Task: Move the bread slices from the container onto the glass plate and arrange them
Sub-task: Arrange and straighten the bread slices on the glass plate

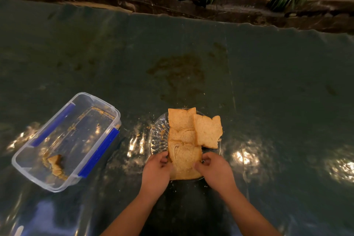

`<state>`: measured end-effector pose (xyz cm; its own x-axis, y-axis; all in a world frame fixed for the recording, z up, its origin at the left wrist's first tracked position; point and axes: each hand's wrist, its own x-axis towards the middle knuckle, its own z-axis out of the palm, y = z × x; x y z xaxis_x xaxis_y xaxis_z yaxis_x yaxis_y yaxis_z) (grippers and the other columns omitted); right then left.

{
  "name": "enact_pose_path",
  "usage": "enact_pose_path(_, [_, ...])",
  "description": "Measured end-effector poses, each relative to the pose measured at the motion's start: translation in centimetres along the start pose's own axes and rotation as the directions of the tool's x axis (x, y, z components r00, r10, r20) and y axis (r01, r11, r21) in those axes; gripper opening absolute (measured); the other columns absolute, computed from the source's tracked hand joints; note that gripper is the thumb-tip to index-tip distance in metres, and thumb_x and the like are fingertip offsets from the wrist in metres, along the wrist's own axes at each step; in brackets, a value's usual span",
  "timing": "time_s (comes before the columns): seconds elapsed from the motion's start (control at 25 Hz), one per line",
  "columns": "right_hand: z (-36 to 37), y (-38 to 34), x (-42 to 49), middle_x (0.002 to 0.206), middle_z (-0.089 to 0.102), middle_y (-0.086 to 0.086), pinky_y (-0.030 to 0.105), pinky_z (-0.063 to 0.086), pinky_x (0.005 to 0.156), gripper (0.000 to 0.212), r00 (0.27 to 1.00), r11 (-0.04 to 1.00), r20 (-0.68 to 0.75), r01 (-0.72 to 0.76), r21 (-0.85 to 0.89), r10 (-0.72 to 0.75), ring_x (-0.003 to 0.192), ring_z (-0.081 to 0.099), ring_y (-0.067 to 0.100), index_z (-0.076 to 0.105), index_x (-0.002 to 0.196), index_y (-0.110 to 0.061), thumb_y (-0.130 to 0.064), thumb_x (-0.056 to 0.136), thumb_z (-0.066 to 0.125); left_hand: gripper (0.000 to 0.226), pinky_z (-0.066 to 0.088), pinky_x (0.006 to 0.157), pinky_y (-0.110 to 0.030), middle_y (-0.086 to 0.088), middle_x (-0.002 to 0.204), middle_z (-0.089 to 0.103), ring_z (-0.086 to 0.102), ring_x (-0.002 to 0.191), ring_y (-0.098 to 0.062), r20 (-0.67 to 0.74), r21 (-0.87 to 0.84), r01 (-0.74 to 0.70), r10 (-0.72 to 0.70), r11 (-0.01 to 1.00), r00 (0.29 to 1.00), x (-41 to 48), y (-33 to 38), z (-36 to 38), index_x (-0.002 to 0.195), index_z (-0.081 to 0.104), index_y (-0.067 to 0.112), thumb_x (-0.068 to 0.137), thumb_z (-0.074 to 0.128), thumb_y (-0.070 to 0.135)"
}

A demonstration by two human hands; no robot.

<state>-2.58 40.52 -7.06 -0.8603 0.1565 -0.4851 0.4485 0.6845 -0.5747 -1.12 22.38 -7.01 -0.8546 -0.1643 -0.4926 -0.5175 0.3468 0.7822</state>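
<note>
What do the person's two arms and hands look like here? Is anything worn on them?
Both forearms are bare up to the picture's lower edge: no sleeves show. The left hand and the right hand wear no gloves, and I see no watch, bracelet or ring, though the dim light hides fine detail on the fingers.

Obstacles on the desk [268,82]: the glass plate [158,136] with bread slices [182,120] at centre, and the open container [65,140] at 9 o'clock, apart from the plate. Desk surface from 10 through 4 o'clock is bare. A clear lane separates container and plate. Both forearms occupy 6 o'clock.
</note>
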Motion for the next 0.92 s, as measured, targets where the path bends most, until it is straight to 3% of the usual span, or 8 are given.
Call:
enact_pose_path(0.08, [0.2, -0.6, -0.1, 0.084, 0.066, -0.003, 0.041, 0.057, 0.069, 0.021, 0.996, 0.967, 0.056, -0.087, 0.238, 0.076, 0.079, 0.065, 0.017, 0.063, 0.086, -0.021, -0.035, 0.074, 0.073, 0.031, 0.058, 0.077, -0.045, 0.000, 0.092, 0.070, 0.068, 0.083, -0.015, 0.005, -0.007, 0.002, -0.002, 1.000, 1.000, 0.2, -0.2, -0.1, 0.094, 0.066, 0.043, 0.086, 0.058, 0.014])
enact_pose_path(0.2, [0.1, -1.6, -0.4, 0.079, 0.060, 0.005, 0.031, 0.054, 0.051, 0.018, 0.985, 0.880, 0.133, -0.158, 0.448, 0.109, 0.068, 0.061, 0.018, 0.061, 0.080, -0.011, -0.023, 0.075, 0.073, 0.023, 0.057, 0.081, -0.048, -0.002, 0.090, 0.073, 0.069, 0.084, -0.017, 0.021, -0.034, 0.009, -0.008, 0.999, 1.000, 0.4, -0.4, -0.1, 0.103, 0.072, 0.028, 0.089, 0.058, 0.018])
enact_pose_path(0.32, [-0.2, -2.5, -0.9, 0.078, 0.061, 0.007, 0.028, 0.049, 0.047, 0.015, 0.968, 0.746, 0.229, -0.230, 0.625, 0.106, 0.066, 0.061, 0.018, 0.062, 0.077, -0.010, -0.019, 0.076, 0.073, 0.021, 0.059, 0.080, -0.047, 0.001, 0.087, 0.076, 0.072, 0.083, -0.017, 0.030, -0.124, 0.027, -0.024, 0.992, 0.999, 0.5, -0.2, -0.4, 0.109, 0.072, 0.022, 0.093, 0.059, 0.020])
enact_pose_path(0.44, [-0.5, -3.6, -1.5, 0.077, 0.064, 0.007, 0.029, 0.047, 0.046, 0.013, 0.960, 0.671, 0.276, -0.240, 0.701, 0.056, 0.064, 0.063, 0.017, 0.062, 0.077, -0.012, -0.017, 0.076, 0.074, 0.014, 0.059, 0.062, -0.029, 0.003, 0.074, 0.077, 0.071, 0.068, -0.011, 0.054, -0.308, 0.155, -0.146, 0.939, 0.988, 0.6, 0.2, -1.1, 0.101, 0.073, 0.020, 0.092, 0.063, 0.020])
enact_pose_path(0.52, [-0.4, -4.3, -1.9, 0.079, 0.066, 0.008, 0.028, 0.047, 0.046, 0.014, 0.959, 0.657, 0.282, -0.232, 0.718, 0.030, 0.066, 0.064, 0.018, 0.062, 0.079, -0.012, -0.017, 0.076, 0.075, 0.012, 0.054, 0.055, -0.025, -0.001, 0.076, 0.077, 0.069, 0.063, -0.013, 0.122, -0.411, 0.259, -0.229, 0.874, 0.966, 0.6, 0.2, -1.7, 0.098, 0.074, 0.017, 0.090, 0.067, 0.021])
enact_pose_path(0.68, [-0.5, -5.4, -2.0, 0.082, 0.069, 0.008, 0.029, 0.049, 0.048, 0.011, 0.957, 0.647, 0.289, -0.213, 0.732, -0.011, 0.071, 0.067, 0.022, 0.065, 0.078, -0.013, -0.017, 0.076, 0.075, 0.015, 0.049, 0.061, -0.029, -0.008, 0.082, 0.075, 0.062, 0.064, -0.014, 0.260, -0.523, 0.335, -0.228, 0.783, 0.938, 0.6, 0.0, -2.9, 0.096, 0.075, 0.011, 0.085, 0.071, 0.019])
enact_pose_path(0.8, [-0.7, -6.3, -1.9, 0.081, 0.070, 0.006, 0.028, 0.050, 0.049, 0.010, 0.944, 0.608, 0.319, -0.208, 0.766, -0.079, 0.073, 0.067, 0.021, 0.066, 0.076, -0.014, -0.015, 0.077, 0.075, 0.019, 0.054, 0.067, -0.033, -0.009, 0.088, 0.073, 0.067, 0.077, -0.019, 0.324, -0.590, 0.344, -0.176, 0.730, 0.930, 0.4, -0.1, -3.1, 0.090, 0.077, 0.012, 0.081, 0.070, 0.027])
enact_pose_path(0.92, [-1.0, -7.1, -1.3, 0.077, 0.071, 0.002, 0.027, 0.051, 0.049, 0.010, 0.930, 0.564, 0.336, -0.199, 0.801, -0.149, 0.071, 0.067, 0.017, 0.065, 0.079, -0.014, -0.015, 0.078, 0.074, 0.035, 0.053, 0.079, -0.040, -0.015, 0.106, 0.074, 0.068, 0.095, -0.027, 0.401, -0.664, 0.399, -0.150, 0.632, 0.904, 0.5, -0.2, -3.1, 0.110, 0.069, 0.010, 0.085, 0.066, 0.034])
